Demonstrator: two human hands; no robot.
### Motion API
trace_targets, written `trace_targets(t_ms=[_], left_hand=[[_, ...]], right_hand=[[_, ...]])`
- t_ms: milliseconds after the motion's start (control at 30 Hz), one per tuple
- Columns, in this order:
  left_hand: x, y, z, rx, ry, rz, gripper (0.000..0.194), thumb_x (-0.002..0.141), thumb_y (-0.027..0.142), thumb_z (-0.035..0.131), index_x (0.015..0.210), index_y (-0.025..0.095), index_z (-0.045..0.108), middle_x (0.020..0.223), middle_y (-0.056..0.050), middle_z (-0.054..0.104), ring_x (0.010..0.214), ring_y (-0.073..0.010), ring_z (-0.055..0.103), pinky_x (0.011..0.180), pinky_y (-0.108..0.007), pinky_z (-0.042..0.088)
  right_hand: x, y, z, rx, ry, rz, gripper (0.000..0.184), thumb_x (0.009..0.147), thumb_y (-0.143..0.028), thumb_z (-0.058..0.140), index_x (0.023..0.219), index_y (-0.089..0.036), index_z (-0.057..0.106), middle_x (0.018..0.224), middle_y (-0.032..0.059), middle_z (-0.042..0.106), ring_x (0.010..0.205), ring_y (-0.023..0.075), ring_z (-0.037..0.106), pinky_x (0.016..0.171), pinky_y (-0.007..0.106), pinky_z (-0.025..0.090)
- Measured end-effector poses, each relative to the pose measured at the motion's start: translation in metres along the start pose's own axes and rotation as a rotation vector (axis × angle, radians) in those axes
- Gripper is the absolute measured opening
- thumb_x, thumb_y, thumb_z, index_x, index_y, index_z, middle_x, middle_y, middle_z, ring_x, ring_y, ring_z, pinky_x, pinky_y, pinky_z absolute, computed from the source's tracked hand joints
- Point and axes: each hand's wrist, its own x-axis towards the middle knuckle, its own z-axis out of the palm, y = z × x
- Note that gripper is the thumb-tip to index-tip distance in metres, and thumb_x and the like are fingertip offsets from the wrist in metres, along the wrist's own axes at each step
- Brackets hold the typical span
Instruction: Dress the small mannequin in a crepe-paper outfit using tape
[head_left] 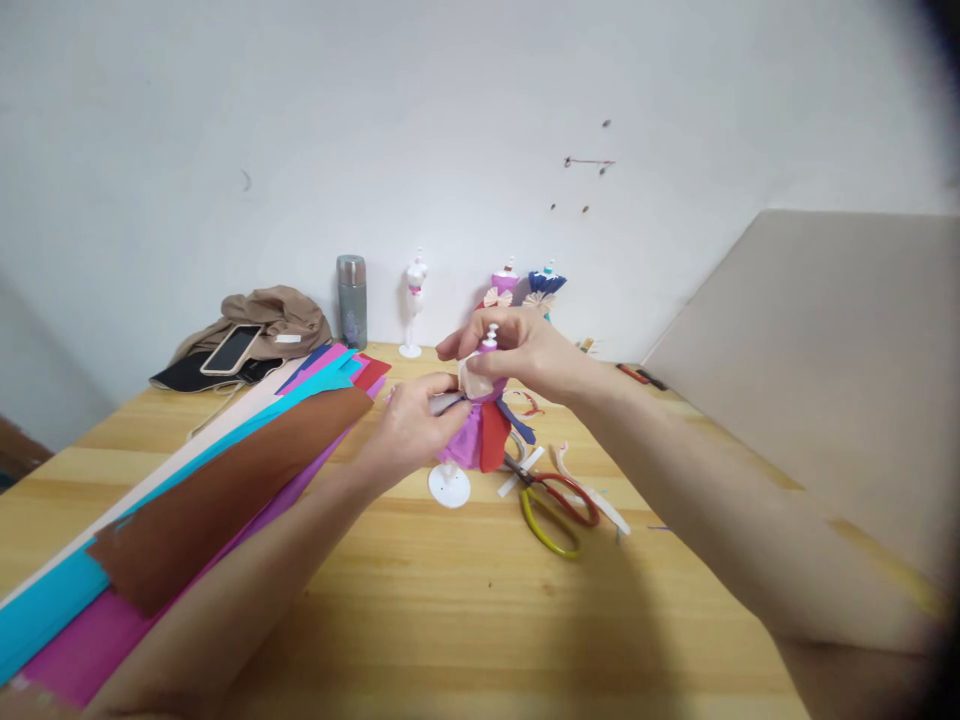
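A miniature dress mannequin stands on its round white base point(449, 487) in the middle of the table. It wears a purple paper skirt point(460, 442) with a red paper panel point(494, 436) on the right side. My left hand point(409, 425) is closed around the mannequin's waist from the left, with a greyish edge showing between thumb and fingers. At the bodice, my right hand point(525, 350) pinches a pale cream piece of paper point(475, 379) against the mannequin's front. The right fingers partly cover the purple top, and the white neck knob point(492, 333) pokes up between them.
Scissors point(551, 490) with red and yellow handles lie right of the base among paper scraps point(592, 495). Long coloured paper sheets point(232, 490) spread at left. Behind stand a thermos point(352, 302), a bare mannequin point(415, 305) and dressed ones point(547, 284). A phone point(231, 350) rests on brown cloth.
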Motion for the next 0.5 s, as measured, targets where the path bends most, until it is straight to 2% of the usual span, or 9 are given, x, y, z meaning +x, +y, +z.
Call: trace_targets(t_ms=[200,267,333,400,500], left_hand=[[0.0,0.001,-0.001,0.015,-0.014,0.023,0.015,0.079,0.019,0.062,0.087,0.019,0.074,0.079,0.0,0.076,0.077,-0.0194,0.069,0.064,-0.027,0.053],[0.001,0.001,-0.002,0.039,-0.015,0.033,0.014,0.079,0.02,0.062,0.086,0.018,0.074,0.076,-0.001,0.076,0.075,-0.0196,0.068,0.063,-0.027,0.052],[0.0,0.002,-0.003,0.058,-0.016,0.031,0.014,0.079,0.021,0.062,0.085,0.018,0.074,0.076,-0.001,0.075,0.076,-0.02,0.068,0.063,-0.027,0.051],[0.0,0.003,-0.004,0.057,-0.027,0.015,0.017,0.08,0.023,0.061,0.087,0.018,0.075,0.079,-0.001,0.076,0.079,-0.0203,0.068,0.063,-0.026,0.051],[-0.001,0.003,-0.004,0.052,-0.046,0.0,0.02,0.081,0.025,0.06,0.089,0.017,0.076,0.08,-0.001,0.076,0.08,-0.0205,0.069,0.064,-0.025,0.051]], right_hand=[[0.0,0.001,0.001,-0.006,0.027,0.029,0.009,0.062,-0.018,0.069,0.068,-0.019,0.063,0.093,0.0072,0.077,0.087,0.0221,0.071,0.066,0.029,0.054],[0.0,0.003,-0.001,-0.007,0.002,0.013,0.011,0.066,-0.022,0.072,0.075,-0.019,0.066,0.095,0.0071,0.077,0.091,0.0227,0.071,0.072,0.032,0.056],[-0.001,0.006,-0.004,0.048,-0.007,-0.032,0.022,0.073,-0.03,0.072,0.093,-0.021,0.07,0.103,0.0067,0.076,0.102,0.0249,0.071,0.084,0.038,0.057],[-0.005,0.012,-0.008,0.13,0.05,-0.094,0.034,0.079,-0.039,0.07,0.11,-0.024,0.069,0.113,0.0062,0.075,0.116,0.0273,0.067,0.095,0.043,0.055],[-0.018,0.026,-0.008,0.178,0.225,-0.179,0.042,0.084,-0.05,0.068,0.119,-0.028,0.067,0.123,0.0062,0.072,0.125,0.0285,0.062,0.104,0.047,0.05]])
